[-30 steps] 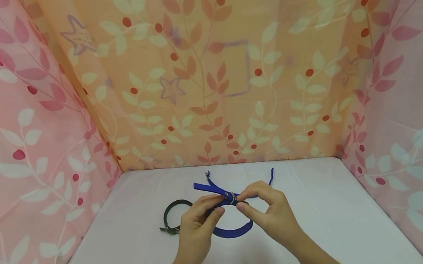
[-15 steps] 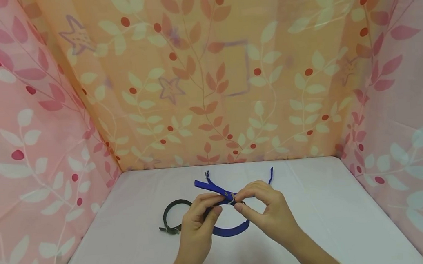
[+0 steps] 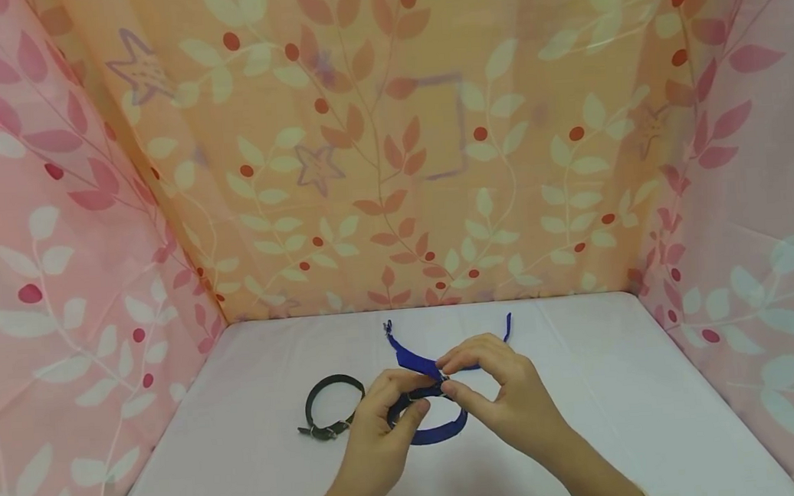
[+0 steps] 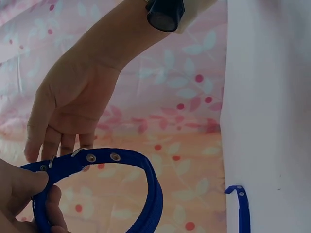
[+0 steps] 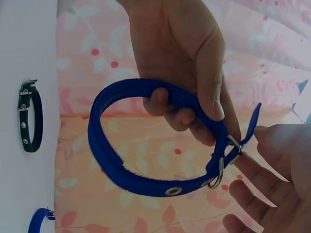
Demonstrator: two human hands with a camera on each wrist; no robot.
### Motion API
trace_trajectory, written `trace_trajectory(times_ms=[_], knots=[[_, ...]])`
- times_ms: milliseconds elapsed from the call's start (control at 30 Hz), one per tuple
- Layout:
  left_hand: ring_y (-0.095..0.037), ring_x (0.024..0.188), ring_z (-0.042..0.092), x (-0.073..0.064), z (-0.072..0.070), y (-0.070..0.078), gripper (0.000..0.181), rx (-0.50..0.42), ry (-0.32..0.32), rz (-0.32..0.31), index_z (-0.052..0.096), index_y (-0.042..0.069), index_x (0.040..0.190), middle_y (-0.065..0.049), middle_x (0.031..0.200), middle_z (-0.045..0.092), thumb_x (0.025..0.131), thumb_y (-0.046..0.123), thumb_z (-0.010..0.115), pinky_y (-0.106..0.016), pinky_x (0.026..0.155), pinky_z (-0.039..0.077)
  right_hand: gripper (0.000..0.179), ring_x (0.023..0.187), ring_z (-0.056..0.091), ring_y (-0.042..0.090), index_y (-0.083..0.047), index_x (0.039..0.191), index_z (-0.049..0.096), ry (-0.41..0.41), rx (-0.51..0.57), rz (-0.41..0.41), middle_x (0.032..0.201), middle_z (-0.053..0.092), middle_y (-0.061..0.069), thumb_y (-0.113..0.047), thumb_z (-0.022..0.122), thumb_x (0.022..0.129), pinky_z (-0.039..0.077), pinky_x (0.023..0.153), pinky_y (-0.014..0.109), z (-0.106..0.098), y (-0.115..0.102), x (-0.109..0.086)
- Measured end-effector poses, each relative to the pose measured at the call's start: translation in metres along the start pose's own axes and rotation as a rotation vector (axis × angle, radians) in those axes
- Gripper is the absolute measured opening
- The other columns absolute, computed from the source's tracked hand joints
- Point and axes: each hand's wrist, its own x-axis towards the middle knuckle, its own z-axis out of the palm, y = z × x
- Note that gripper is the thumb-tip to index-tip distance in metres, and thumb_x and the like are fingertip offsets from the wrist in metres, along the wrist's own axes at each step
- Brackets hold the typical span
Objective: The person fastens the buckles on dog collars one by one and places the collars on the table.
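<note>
In front of me both hands hold a blue collar with metal eyelets, a buckle and a ring, its strap curved into a loop. My left hand grips the band beside the buckle, thumb on one side and fingers curled round the other, as the right wrist view shows. My right hand pinches the strap's narrow end at the buckle, its lower fingers spread loosely. The strap end passes through the buckle frame; whether the prong sits in an eyelet cannot be seen.
A black collar, closed in a ring, lies on the white table at the left. Behind the hands a second blue collar lies opened out. Patterned cloth hangs at the back and both sides.
The held collar's free strap end, which pointed to the upper left, no longer sticks out there. My left hand has shifted slightly right, uncovering more of the black collar.
</note>
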Motion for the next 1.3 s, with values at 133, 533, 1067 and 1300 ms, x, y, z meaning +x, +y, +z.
trace_trajectory(times_ms=[133, 533, 1067, 1300], knots=[[-0.015, 0.115, 0.065, -0.001, 0.001, 0.004, 0.029, 0.022, -0.03, -0.079, 0.068, 0.028, 0.122, 0.008, 0.122, 0.065, 0.099, 0.011, 0.068, -0.031, 0.096, 0.057, 0.029, 0.103, 0.065, 0.013, -0.021, 0.105, 0.073, 0.008, -0.018, -0.022, 0.106, 0.072, -0.007, -0.005, 0.084, 0.084, 0.052, 0.092, 0.021, 0.004, 0.0, 0.0], [-0.018, 0.107, 0.067, -0.002, -0.003, 0.008, 0.041, -0.045, 0.004, -0.221, 0.059, 0.024, 0.13, 0.004, 0.116, 0.068, 0.094, 0.017, 0.076, -0.025, 0.092, 0.056, 0.027, 0.105, 0.061, 0.003, -0.03, 0.105, 0.074, -0.122, -0.127, 0.096, 0.102, 0.067, -0.021, -0.017, 0.085, 0.085, 0.049, 0.094, 0.035, 0.001, -0.002, -0.004], [-0.026, 0.108, 0.071, 0.001, -0.007, 0.011, 0.035, -0.322, 0.125, -0.311, 0.071, 0.004, 0.113, -0.015, 0.116, 0.073, 0.083, 0.012, 0.086, -0.028, 0.092, 0.058, 0.039, 0.097, 0.063, 0.012, -0.022, 0.113, 0.076, 0.035, -0.08, -0.144, 0.099, 0.071, -0.009, -0.003, 0.083, 0.078, 0.044, 0.094, 0.028, -0.001, -0.001, 0.002], [-0.026, 0.108, 0.072, 0.001, -0.005, 0.012, 0.034, -0.379, 0.155, -0.322, 0.076, 0.003, 0.111, -0.015, 0.115, 0.074, 0.08, 0.009, 0.087, -0.03, 0.093, 0.058, 0.035, 0.095, 0.06, 0.014, -0.02, 0.103, 0.08, 0.064, -0.093, -0.172, 0.094, 0.068, -0.009, 0.001, 0.079, 0.075, 0.043, 0.093, 0.029, -0.001, -0.001, 0.001]])
